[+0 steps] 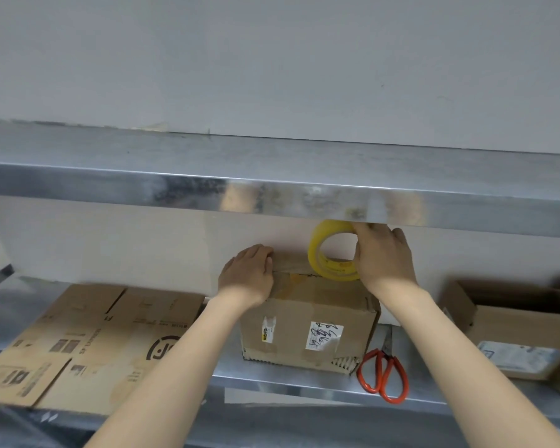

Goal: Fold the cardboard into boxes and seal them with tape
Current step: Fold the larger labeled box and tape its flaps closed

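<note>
A flattened cardboard sheet (pixel 88 344) is lying at the left of the steel bench (pixel 304 384), likely waiting its turn; the left hand (pixel 246 273) is pressing palm-down, fingers relaxed and grasping nothing, on top of the folded cardboard box (pixel 307 331), apparently holding its flaps closed. The right hand (pixel 385 257) is gripping the yellow tape roll (pixel 320 253), standing it on the box's far edge, seemingly to draw tape along the seam; red-handled scissors (pixel 383 373) are lying just beside the box, handy for cutting.

Soft, even indoor light; glare on the steel shelf edge (pixel 304 192); blurred, warped edges.
</note>
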Demonstrator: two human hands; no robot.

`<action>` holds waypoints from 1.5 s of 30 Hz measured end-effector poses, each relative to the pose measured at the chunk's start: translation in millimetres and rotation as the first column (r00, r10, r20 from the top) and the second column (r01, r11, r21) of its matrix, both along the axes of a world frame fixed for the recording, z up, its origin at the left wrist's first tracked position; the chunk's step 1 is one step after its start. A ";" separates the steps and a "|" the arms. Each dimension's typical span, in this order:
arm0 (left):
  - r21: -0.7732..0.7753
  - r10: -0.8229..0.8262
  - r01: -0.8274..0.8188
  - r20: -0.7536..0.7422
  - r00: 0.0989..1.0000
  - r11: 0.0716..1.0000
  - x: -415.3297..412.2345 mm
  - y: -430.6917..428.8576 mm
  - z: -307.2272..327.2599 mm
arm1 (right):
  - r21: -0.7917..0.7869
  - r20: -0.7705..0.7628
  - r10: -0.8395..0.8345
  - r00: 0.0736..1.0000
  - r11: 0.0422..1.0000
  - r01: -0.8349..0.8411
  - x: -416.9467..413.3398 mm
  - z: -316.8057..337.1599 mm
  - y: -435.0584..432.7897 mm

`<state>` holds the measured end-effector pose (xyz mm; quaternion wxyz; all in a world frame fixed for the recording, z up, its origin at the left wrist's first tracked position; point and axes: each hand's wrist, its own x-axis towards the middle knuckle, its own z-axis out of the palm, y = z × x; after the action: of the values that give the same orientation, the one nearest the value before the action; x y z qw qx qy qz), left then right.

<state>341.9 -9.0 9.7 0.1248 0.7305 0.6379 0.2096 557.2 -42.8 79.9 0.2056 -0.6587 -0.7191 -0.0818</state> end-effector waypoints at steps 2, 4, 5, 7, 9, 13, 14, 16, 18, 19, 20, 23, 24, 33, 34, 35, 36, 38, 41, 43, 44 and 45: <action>0.000 0.002 -0.002 0.000 1.000 1.000 0.8 0.0 -1.0 | 0.009 0.068 0.011 0.998 1.000 -0.012 -1.4 3.5 -0.2; 0.000 0.001 -0.001 0.002 1.000 1.000 0.8 0.4 -1.0 | 0.007 0.041 0.022 0.999 1.000 -0.022 1.5 1.9 2.7; -0.005 0.002 -0.002 0.003 1.000 1.000 0.9 0.8 -0.9 | 0.013 0.010 0.033 0.999 0.999 -0.033 4.7 -0.6 4.7; -0.016 0.002 -0.002 0.000 1.000 1.000 0.6 1.5 -0.5 | 0.043 -0.163 0.064 0.985 0.997 -0.058 13.0 -10.1 8.7; -0.042 -0.003 0.003 0.011 1.000 0.999 0.9 1.9 0.3 | 0.030 -0.495 0.080 0.865 0.997 -0.075 19.3 -22.3 8.5; -0.073 -0.011 0.009 -0.023 1.000 0.997 3.0 0.0 4.1 | 0.051 -0.854 0.126 0.506 0.986 -0.159 20.8 -42.3 -1.2; -0.081 -0.019 0.015 -0.044 0.999 0.997 3.8 -0.6 5.3 | 0.056 -0.875 0.127 0.467 0.985 -0.162 20.4 -44.2 -1.6; -0.098 -0.032 0.024 -0.076 0.997 0.995 5.7 -1.6 7.4 | 0.051 -0.867 0.122 0.483 0.986 -0.159 18.4 -38.7 -0.1; -0.110 -0.032 0.023 -0.084 0.996 0.994 7.3 -2.9 8.5 | 0.032 -0.844 0.115 0.524 0.986 -0.165 16.2 -27.8 1.9; -0.115 -0.031 0.022 -0.080 0.996 0.993 7.8 -3.7 8.9 | 0.014 -0.839 0.105 0.534 0.985 -0.171 15.9 -23.8 2.7; -0.119 -0.030 0.021 -0.077 0.997 0.993 8.4 -4.2 9.1 | 0.002 -0.831 0.103 0.546 0.983 -0.183 16.0 -20.0 3.0; -0.131 -0.025 0.010 -0.116 0.993 0.991 9.3 -5.7 9.9 | 0.000 -0.763 0.137 0.632 0.977 -0.212 17.6 -21.1 4.2; -0.136 -0.023 0.004 -0.137 0.990 0.991 9.3 -5.4 10.5 | 0.008 -0.729 0.161 0.666 0.974 -0.227 17.5 -22.9 3.9; -0.163 -0.016 -0.014 -0.181 0.983 0.987 10.8 -6.2 12.4 | 0.046 -0.513 0.251 0.821 0.963 -0.265 14.0 -25.3 6.9; -0.154 -0.017 -0.011 -0.180 0.983 0.988 11.1 -6.8 12.4 | 0.043 -0.506 0.257 0.823 0.961 -0.274 13.8 -24.9 7.0; -0.143 -0.019 -0.008 -0.183 0.983 0.990 11.1 -7.5 12.2 | 0.040 -0.497 0.266 0.826 0.958 -0.284 14.2 -24.5 6.9; -0.134 -0.021 -0.005 -0.187 0.982 0.991 10.6 -8.3 12.2 | 0.035 -0.480 0.272 0.834 0.956 -0.292 16.4 -23.9 6.3; -0.130 -0.018 -0.008 -0.194 0.981 0.992 7.2 -8.7 12.5 | 0.030 -0.429 0.266 0.863 0.960 -0.280 27.0 -22.1 6.5; -0.153 -0.011 -0.021 -0.206 0.979 0.988 0.1 -5.9 14.0 | -0.010 -0.401 0.213 0.891 0.972 -0.236 45.5 -18.4 5.1; -0.156 -0.014 -0.021 -0.220 0.975 0.988 0.2 -4.6 14.4 | -0.043 -0.353 0.201 0.914 0.972 -0.231 51.5 -18.2 4.9; -0.154 -0.015 -0.020 -0.222 0.975 0.988 1.2 -4.6 14.3 | -0.049 -0.331 0.204 0.921 0.971 -0.232 52.0 -18.1 4.6; -0.154 -0.015 -0.020 -0.223 0.975 0.988 1.8 -5.0 13.9 | -0.048 -0.316 0.212 0.925 0.970 -0.238 51.1 -17.7 4.5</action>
<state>343.7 -14.0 23.6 0.1083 0.7367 0.6632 0.0758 608.3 -38.3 62.2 0.2952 -0.5846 -0.7517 0.0773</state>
